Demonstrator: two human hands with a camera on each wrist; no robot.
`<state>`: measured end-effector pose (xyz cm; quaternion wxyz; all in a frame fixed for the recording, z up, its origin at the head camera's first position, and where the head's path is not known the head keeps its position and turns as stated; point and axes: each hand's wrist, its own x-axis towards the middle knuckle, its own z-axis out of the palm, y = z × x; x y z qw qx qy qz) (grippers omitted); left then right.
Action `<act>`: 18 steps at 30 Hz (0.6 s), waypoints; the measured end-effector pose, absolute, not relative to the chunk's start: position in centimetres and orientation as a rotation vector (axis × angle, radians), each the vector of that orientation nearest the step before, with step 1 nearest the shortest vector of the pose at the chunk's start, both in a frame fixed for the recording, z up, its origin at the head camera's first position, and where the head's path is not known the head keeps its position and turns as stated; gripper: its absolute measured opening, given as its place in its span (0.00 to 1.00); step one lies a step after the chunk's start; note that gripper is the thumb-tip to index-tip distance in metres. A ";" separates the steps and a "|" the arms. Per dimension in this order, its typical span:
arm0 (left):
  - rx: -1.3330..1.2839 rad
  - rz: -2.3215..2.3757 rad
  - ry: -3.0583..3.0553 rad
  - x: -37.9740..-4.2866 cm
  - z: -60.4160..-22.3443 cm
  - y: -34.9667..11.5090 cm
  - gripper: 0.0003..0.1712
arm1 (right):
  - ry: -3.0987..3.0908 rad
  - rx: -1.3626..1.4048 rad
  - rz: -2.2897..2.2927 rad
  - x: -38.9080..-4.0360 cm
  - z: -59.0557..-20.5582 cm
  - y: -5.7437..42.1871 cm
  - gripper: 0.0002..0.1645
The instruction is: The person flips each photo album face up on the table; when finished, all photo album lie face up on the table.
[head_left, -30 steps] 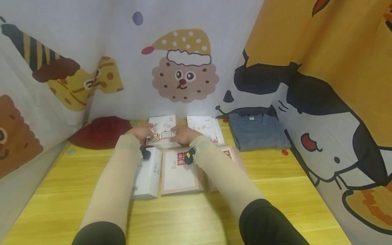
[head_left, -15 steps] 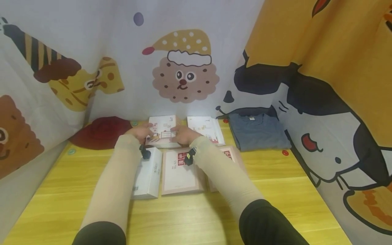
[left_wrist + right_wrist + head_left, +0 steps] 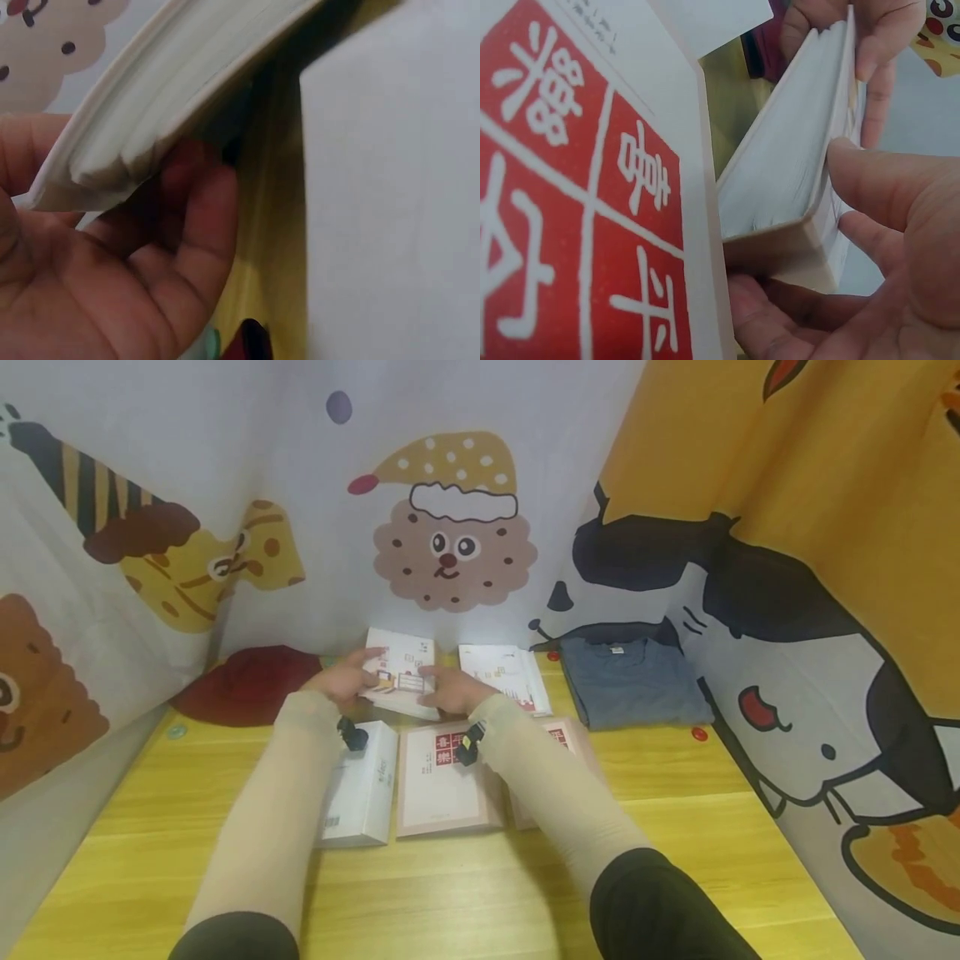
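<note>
A white book (image 3: pixel 402 668) with small coloured drawings on its cover is held between both hands at the back of the table, its far end tipped up. My left hand (image 3: pixel 342 681) grips the left side, with fingers curled beneath it in the left wrist view. My right hand (image 3: pixel 456 691) holds the opposite side; the right wrist view shows its thumb on the cover and fingers under the spine. The page edges (image 3: pixel 787 142) face that camera. Just in front lie a white box-like item (image 3: pixel 363 789) and a white item with red square print (image 3: pixel 442 793).
Behind my right hand lies another white book (image 3: pixel 502 672). A second item with red print (image 3: pixel 573 739) is partly hidden under my right forearm. A folded grey-blue T-shirt (image 3: pixel 633 685) lies at the back right, a dark red cloth item (image 3: pixel 251 685) at the back left. A printed curtain (image 3: pixel 285 435) hangs behind.
The book, lying flat before, is now lifted and tilted, its far end higher. My left hand has risen slightly with it. The other items stay in place.
</note>
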<state>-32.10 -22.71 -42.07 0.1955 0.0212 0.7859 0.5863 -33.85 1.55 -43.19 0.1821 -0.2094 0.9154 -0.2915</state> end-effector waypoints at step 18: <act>0.031 1.625 2.369 -30.2 -40.2 -21.7 0.44 | 2.517 -0.673 -1.191 -33.2 -42.3 1.0 0.36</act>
